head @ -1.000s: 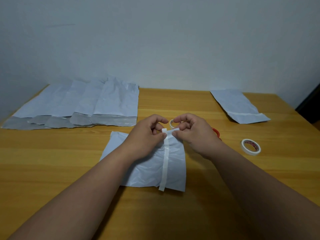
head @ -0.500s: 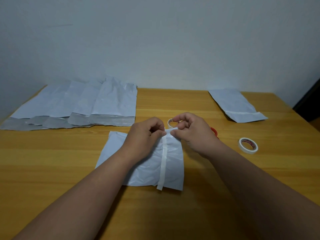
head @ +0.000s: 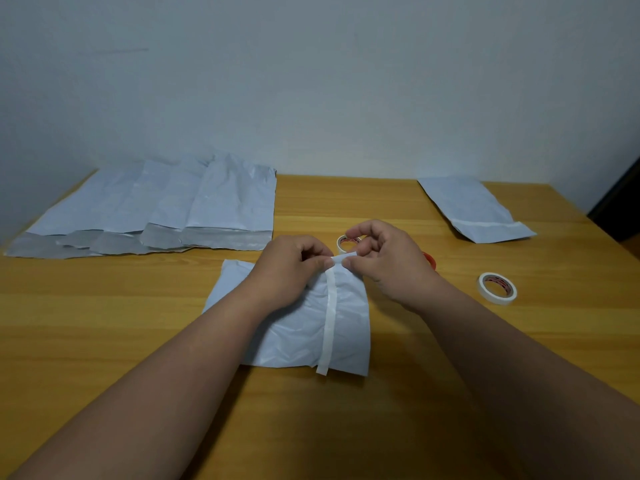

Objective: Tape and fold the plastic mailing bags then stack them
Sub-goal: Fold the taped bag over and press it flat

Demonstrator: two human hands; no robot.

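- Upper left of the frame: a row of flat mailing bags [head: 166, 206] lies on the wooden bench [head: 104, 323], each one overlapping the next, with their grey flaps along the edge nearest the camera.
- Centre of the frame: a folded bag [head: 298, 327] lies flat on the bench, with a strip of white tape [head: 329, 317] running down it from the far edge to the near edge. The near end of the strip hangs just past the bag's near edge.
- The left hand [head: 291, 268] rests on the far part of the folded bag, its grip pressed together, thumb and forefinger pinching the far end of the tape.
- The right hand [head: 384, 261] is just beside the left, its grip also pinching the same far end of the tape; the fingertips of both hands nearly meet there.
- Just behind the hands, a small roll of tape [head: 344, 242] lies on the bench, partly hidden by the right hand.
- A red thing [head: 429, 259] shows just beyond the right wrist; I cannot tell what it is.
- Right of centre: a second roll of tape [head: 497, 287] lies flat on the bench, well apart from the folded bag.
- Upper right of the frame: a taped bag [head: 474, 209] lies alone, set at a slant, a band of tape across it.
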